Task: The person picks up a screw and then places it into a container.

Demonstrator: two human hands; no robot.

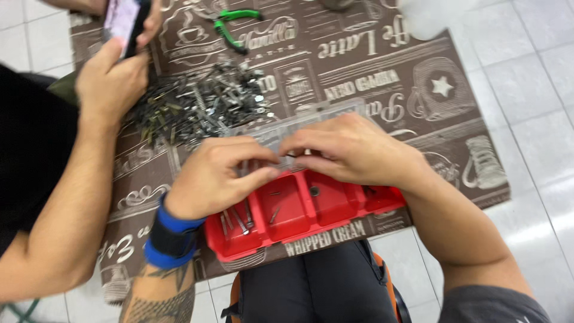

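Brown printed matting, patterned with pale coffee-themed drawings and lettering, covered the middle of a white tiled floor, and on it, near its front edge, sat the red compartment tray that serves here as the landmark.

Far to the left of the tray, a co-worker's bare forearm reached up along the mat's edge, and that person's hand closed around a phone well beyond the tray's far left corner. Between that hand and the tray lay a loose heap of dark screws and small metal parts, just behind the tray's clear hinged lid. Green-handled pliers rested farther back still, beyond the heap.

Over the tray's left compartments the wearer's left hand was curled, fingers bent inward and thumb pressed toward them in a pinch; what it gripped was too small and blurred to tell. A blue and black wrist strap banded that arm just left of the tray. A few screws lay in the tray's left wells.

Over the tray's back rim the right hand was likewise bunched, fingertips meeting those of the left; its hold could not be made out. A dark-clothed knee sat just in front of the tray.
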